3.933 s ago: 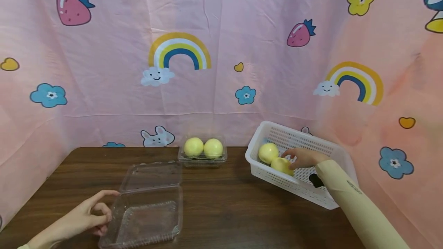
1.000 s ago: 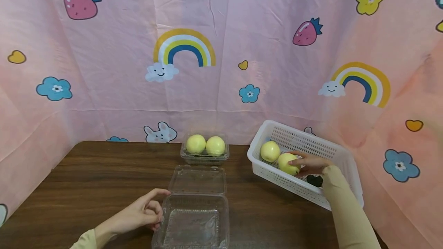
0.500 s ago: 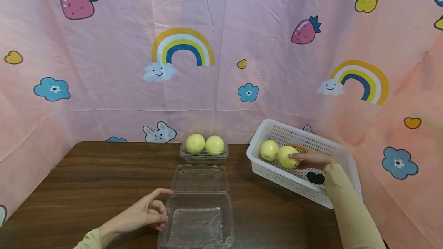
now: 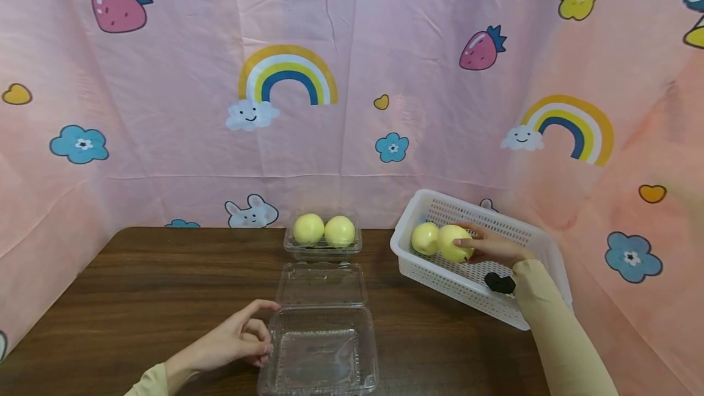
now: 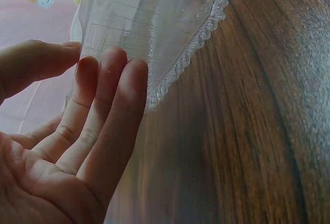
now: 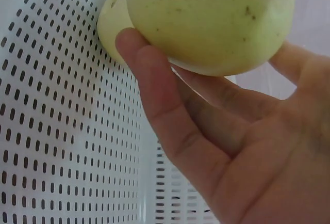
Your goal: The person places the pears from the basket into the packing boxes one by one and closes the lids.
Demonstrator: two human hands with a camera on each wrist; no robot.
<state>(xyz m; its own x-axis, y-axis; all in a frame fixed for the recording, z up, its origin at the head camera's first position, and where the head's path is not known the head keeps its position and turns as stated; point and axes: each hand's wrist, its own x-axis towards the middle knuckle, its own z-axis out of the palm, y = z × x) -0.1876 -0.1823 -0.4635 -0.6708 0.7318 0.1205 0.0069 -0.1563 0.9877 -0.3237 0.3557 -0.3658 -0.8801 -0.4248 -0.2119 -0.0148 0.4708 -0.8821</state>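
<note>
In the head view my right hand (image 4: 492, 246) grips a yellow-green apple (image 4: 454, 244) inside the white perforated basket (image 4: 440, 277). The right wrist view shows the fingers curled under this apple (image 6: 216, 22), above the basket floor, with brown specks on its skin. A second apple (image 4: 425, 238) sits beside it in the basket's left end. My left hand (image 4: 236, 338) pinches the left side of an open clear plastic clamshell box (image 4: 319, 359), whose lid (image 4: 321, 284) lies folded back. In the left wrist view thumb and fingertips meet at the box's wall (image 5: 118, 28).
A clear box (image 4: 322, 254) with two apples (image 4: 339, 231) stands behind the open lid, near the table's back edge. A dark object (image 4: 499, 283) shows by my right wrist. A patterned pink cloth (image 4: 352, 139) hangs behind the brown wooden table (image 4: 137, 298).
My left hand and the open box have slid rightward over the table. The right hand has closed round the apple and raised it slightly, up beside the other one.
</note>
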